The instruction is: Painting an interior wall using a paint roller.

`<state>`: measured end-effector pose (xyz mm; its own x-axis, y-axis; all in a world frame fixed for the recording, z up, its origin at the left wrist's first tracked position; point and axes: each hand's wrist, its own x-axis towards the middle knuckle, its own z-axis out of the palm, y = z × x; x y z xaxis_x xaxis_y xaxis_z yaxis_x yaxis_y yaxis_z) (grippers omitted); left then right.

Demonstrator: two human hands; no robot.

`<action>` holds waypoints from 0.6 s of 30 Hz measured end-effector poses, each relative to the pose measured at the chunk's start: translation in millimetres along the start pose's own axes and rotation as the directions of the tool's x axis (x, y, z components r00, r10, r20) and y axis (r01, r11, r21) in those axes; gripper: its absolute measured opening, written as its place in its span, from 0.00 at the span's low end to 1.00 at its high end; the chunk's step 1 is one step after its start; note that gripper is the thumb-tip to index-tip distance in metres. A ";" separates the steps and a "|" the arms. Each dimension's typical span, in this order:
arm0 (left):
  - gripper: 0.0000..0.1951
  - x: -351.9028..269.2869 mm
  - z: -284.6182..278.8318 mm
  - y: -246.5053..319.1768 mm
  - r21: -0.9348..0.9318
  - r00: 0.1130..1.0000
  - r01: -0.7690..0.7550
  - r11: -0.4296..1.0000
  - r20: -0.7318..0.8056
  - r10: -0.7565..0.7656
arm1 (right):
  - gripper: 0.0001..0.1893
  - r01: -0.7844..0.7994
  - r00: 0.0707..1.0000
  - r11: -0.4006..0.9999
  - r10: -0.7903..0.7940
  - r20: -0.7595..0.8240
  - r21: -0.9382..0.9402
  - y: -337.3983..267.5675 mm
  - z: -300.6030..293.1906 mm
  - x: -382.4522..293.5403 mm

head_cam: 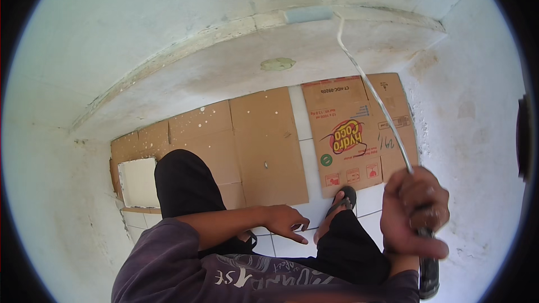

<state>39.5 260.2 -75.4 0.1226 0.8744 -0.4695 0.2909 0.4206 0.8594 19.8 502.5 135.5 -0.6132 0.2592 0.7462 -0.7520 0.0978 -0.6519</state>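
Note:
My right hand (417,214) is closed around the black handle of a paint roller, at the lower right. From my fist the roller's thin metal rod runs up to the pale blue roller sleeve (308,14), which lies against the ledge (236,27) along the wall. Empty and with its fingers loosely apart, my left hand (287,223) hangs over my lap near my legs. A tray of white paint (139,183) stands on the cardboard at the left, partly hidden by my knee.
Flattened cardboard sheets (269,147) spotted with white paint cover part of the white tiled floor (307,126). A printed cardboard piece (349,134) lies at the right wall. Stained walls (467,134) stand at both sides. My sandalled foot (343,202) touches the floor by the printed cardboard.

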 end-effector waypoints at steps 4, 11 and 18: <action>0.34 3.0 -7.8 11.8 0.086 0.999 -0.035 0.996 0.036 0.032 | 0.38 -0.149 0.988 0.988 0.150 -0.028 0.030 8.8 -1.6 10.4; 0.23 10.9 1.0 14.3 0.493 0.992 -0.122 0.862 0.027 0.125 | 0.37 -0.273 0.956 0.961 0.276 0.100 -0.040 -27.8 0.2 46.9; 0.24 2.6 -29.8 77.9 0.486 0.981 -0.164 0.859 -0.007 0.191 | 0.35 -0.234 0.972 0.972 0.234 0.011 0.007 -36.7 31.3 59.2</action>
<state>34.2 302.4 -3.7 0.1691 0.9405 -0.2949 0.6906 0.1004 0.7162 3.6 484.2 207.8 -0.7748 0.2641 0.5744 -0.5893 0.0275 -0.8075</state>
